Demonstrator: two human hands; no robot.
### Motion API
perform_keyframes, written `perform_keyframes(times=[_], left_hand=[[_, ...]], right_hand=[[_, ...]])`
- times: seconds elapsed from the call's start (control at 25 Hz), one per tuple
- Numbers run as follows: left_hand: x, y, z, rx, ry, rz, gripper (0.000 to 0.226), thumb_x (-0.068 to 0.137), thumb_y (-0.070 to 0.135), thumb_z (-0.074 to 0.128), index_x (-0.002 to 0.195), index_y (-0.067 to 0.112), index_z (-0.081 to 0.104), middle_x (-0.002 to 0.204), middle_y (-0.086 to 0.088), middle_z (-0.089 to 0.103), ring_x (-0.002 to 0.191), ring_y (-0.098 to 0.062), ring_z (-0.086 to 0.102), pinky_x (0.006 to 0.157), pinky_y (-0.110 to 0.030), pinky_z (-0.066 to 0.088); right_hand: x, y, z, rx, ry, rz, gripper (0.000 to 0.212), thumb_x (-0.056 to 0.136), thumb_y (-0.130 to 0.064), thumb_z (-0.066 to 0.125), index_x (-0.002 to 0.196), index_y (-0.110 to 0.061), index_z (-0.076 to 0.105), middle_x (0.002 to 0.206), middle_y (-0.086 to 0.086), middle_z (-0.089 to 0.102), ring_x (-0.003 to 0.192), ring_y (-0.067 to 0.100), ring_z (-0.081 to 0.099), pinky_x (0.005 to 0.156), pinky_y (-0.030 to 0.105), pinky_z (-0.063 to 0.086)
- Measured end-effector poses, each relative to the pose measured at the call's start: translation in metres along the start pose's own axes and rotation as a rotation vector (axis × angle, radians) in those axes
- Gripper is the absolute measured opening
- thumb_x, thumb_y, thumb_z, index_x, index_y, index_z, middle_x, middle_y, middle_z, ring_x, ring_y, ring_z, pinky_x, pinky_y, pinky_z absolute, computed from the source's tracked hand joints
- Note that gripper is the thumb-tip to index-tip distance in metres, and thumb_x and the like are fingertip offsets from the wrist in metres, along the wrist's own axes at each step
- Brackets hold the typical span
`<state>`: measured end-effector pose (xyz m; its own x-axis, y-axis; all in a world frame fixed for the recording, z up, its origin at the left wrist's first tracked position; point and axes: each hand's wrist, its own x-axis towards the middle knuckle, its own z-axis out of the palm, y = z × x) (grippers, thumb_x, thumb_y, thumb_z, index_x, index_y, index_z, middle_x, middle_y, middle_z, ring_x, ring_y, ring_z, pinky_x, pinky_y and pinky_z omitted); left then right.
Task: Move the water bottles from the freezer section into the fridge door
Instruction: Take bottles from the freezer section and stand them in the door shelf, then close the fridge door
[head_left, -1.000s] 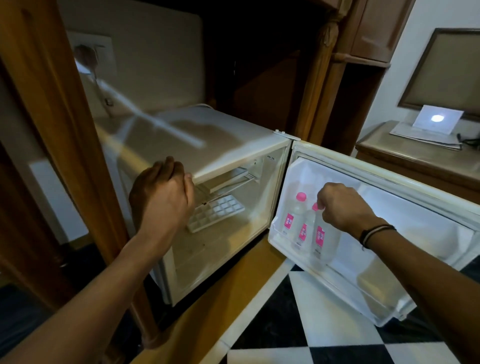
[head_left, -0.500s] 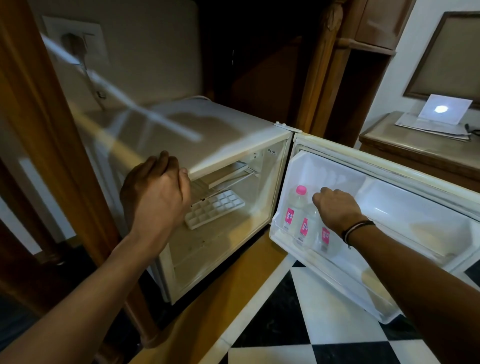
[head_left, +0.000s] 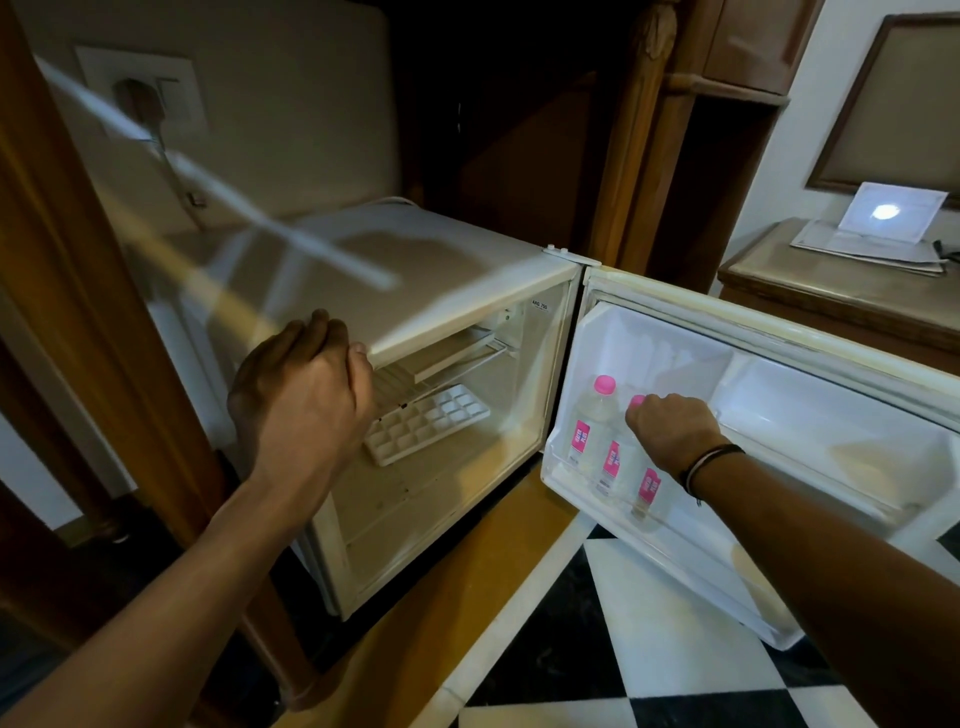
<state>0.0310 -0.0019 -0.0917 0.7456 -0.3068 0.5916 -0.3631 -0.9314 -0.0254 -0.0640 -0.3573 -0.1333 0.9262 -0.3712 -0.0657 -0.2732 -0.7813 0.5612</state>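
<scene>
A small white fridge (head_left: 441, 280) stands open with its door (head_left: 779, 519) swung to the right. Three clear water bottles with pink caps and pink labels stand in the door shelf: one at the left (head_left: 589, 421), one in the middle (head_left: 613, 462), one at the right (head_left: 647, 491). My right hand (head_left: 670, 431) is closed over the top of the right bottle, hiding its cap. My left hand (head_left: 301, 400) rests on the front top edge of the fridge, fingers curled over it. The freezer section (head_left: 452, 348) at the top holds no visible bottle.
A white ice cube tray (head_left: 428, 423) lies on the wire shelf inside the fridge. A wooden post (head_left: 78, 291) stands at the left. A wooden side table (head_left: 841, 291) with papers is at the back right. The floor is black and white tiles (head_left: 649, 649).
My right hand has gone lower into the door shelf with the third bottle, which now stands beside the other two. My left hand has stayed on the fridge's top edge.
</scene>
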Motion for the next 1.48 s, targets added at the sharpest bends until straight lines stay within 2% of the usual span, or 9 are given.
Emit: perform_keyframes(times=[0.12, 0.24, 0.28, 0.36, 0.48, 0.64, 0.84, 1.2, 1.48], left_hand=[[-0.001, 0.002, -0.002, -0.028, 0.049, 0.014, 0.062, 0.116, 0.034, 0.026, 0.134, 0.000, 0.075, 0.148, -0.019, 0.074, 0.135, -0.030, 0.072, 0.118, -0.046, 0.053], [-0.001, -0.004, 0.006, 0.018, 0.105, 0.038, 0.061, 0.118, 0.035, 0.028, 0.130, 0.002, 0.078, 0.142, -0.017, 0.078, 0.128, -0.028, 0.077, 0.112, -0.044, 0.057], [-0.001, -0.009, 0.009, 0.029, 0.124, 0.056, 0.060, 0.119, 0.036, 0.029, 0.130, 0.003, 0.078, 0.142, -0.015, 0.078, 0.129, -0.027, 0.077, 0.113, -0.042, 0.057], [0.002, -0.019, 0.018, 0.028, 0.213, 0.127, 0.051, 0.119, 0.033, 0.039, 0.128, 0.001, 0.079, 0.137, -0.017, 0.081, 0.125, -0.028, 0.079, 0.112, -0.041, 0.058], [0.006, -0.027, 0.030, 0.052, 0.257, 0.170, 0.044, 0.117, 0.028, 0.044, 0.123, 0.000, 0.077, 0.130, -0.020, 0.081, 0.118, -0.031, 0.079, 0.109, -0.041, 0.054], [0.002, -0.022, 0.025, 0.031, 0.172, 0.138, 0.063, 0.117, 0.037, 0.029, 0.127, -0.001, 0.078, 0.135, -0.021, 0.080, 0.122, -0.032, 0.078, 0.111, -0.045, 0.053], [-0.005, -0.008, 0.006, -0.014, 0.141, 0.053, 0.065, 0.114, 0.039, 0.031, 0.125, -0.003, 0.081, 0.131, -0.022, 0.082, 0.118, -0.036, 0.080, 0.107, -0.050, 0.057], [-0.004, -0.013, 0.005, 0.005, 0.059, 0.054, 0.064, 0.115, 0.039, 0.030, 0.126, 0.001, 0.080, 0.131, -0.020, 0.082, 0.116, -0.033, 0.080, 0.107, -0.048, 0.055], [-0.006, -0.006, -0.017, -0.015, -0.028, 0.031, 0.057, 0.116, 0.040, 0.025, 0.143, 0.018, 0.071, 0.149, -0.006, 0.073, 0.133, -0.020, 0.071, 0.116, -0.039, 0.051]], right_hand=[[-0.009, 0.003, -0.007, -0.008, 0.026, -0.023, 0.023, 0.101, -0.026, 0.061, 0.123, -0.019, 0.061, 0.108, 0.002, 0.069, 0.097, 0.019, 0.070, 0.084, 0.032, 0.057], [-0.013, 0.013, -0.017, 0.096, 0.294, -0.040, 0.033, 0.099, -0.019, 0.063, 0.132, -0.017, 0.059, 0.111, 0.009, 0.068, 0.096, 0.028, 0.069, 0.074, 0.034, 0.055], [-0.014, 0.020, -0.021, 0.134, 0.421, -0.026, 0.040, 0.096, -0.022, 0.067, 0.134, -0.016, 0.058, 0.117, 0.012, 0.068, 0.101, 0.031, 0.068, 0.078, 0.037, 0.058], [-0.018, 0.038, -0.030, 0.190, 0.564, 0.070, 0.059, 0.095, -0.038, 0.069, 0.147, -0.018, 0.049, 0.145, 0.020, 0.055, 0.132, 0.041, 0.055, 0.108, 0.051, 0.050], [-0.024, 0.066, -0.027, 0.297, 0.428, 0.263, 0.080, 0.101, -0.064, 0.037, 0.165, -0.020, 0.015, 0.171, 0.020, 0.014, 0.159, 0.043, 0.011, 0.127, 0.056, 0.010], [-0.028, 0.073, -0.014, 0.359, 0.215, 0.278, 0.087, 0.100, -0.069, 0.026, 0.166, -0.020, -0.002, 0.173, 0.015, -0.004, 0.160, 0.040, -0.001, 0.129, 0.057, 0.006], [-0.029, 0.069, -0.023, 0.300, 0.169, 0.277, 0.089, 0.099, -0.069, 0.032, 0.166, -0.019, 0.001, 0.173, 0.015, 0.001, 0.159, 0.042, 0.006, 0.128, 0.057, 0.013], [-0.045, 0.050, -0.072, 0.207, 0.067, 0.182, 0.094, 0.092, -0.073, 0.046, 0.161, -0.012, 0.024, 0.164, 0.015, 0.033, 0.149, 0.037, 0.035, 0.120, 0.052, 0.034], [-0.053, 0.054, -0.127, 0.239, -0.088, -0.066, 0.063, 0.100, -0.063, 0.040, 0.151, -0.027, 0.040, 0.146, 0.003, 0.049, 0.131, 0.023, 0.042, 0.097, 0.042, 0.040]])
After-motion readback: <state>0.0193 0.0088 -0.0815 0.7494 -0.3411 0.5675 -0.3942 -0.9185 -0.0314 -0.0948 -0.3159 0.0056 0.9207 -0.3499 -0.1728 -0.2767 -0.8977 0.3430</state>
